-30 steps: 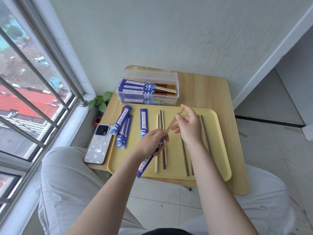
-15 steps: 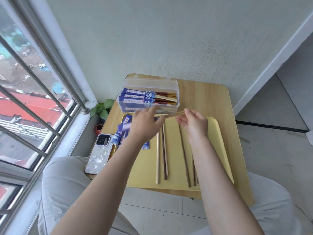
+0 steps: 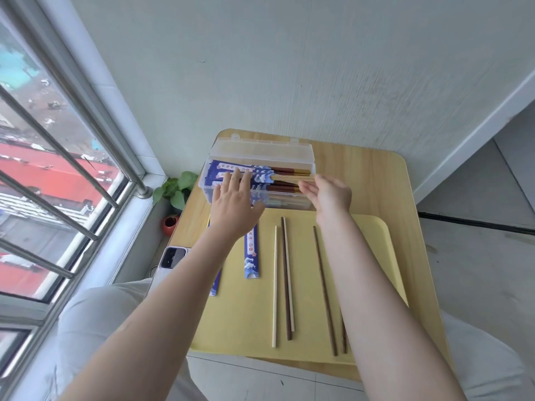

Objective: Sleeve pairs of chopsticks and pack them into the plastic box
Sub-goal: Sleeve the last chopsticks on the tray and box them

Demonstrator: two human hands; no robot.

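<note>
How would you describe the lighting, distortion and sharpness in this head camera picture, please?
Head view: soft daylight from the window on the left, with only faint shadows; wide-angle distortion bows the window bars and wall edge; the left hand and right hand over the plastic box look slightly soft; the chopsticks on the yellow tray are sharp.

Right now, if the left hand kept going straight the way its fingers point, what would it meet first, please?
The left hand already reaches over the plastic box, fingers on the sleeved chopsticks. Beyond those it would probably meet the box's far wall, though depth is unclear.
</note>
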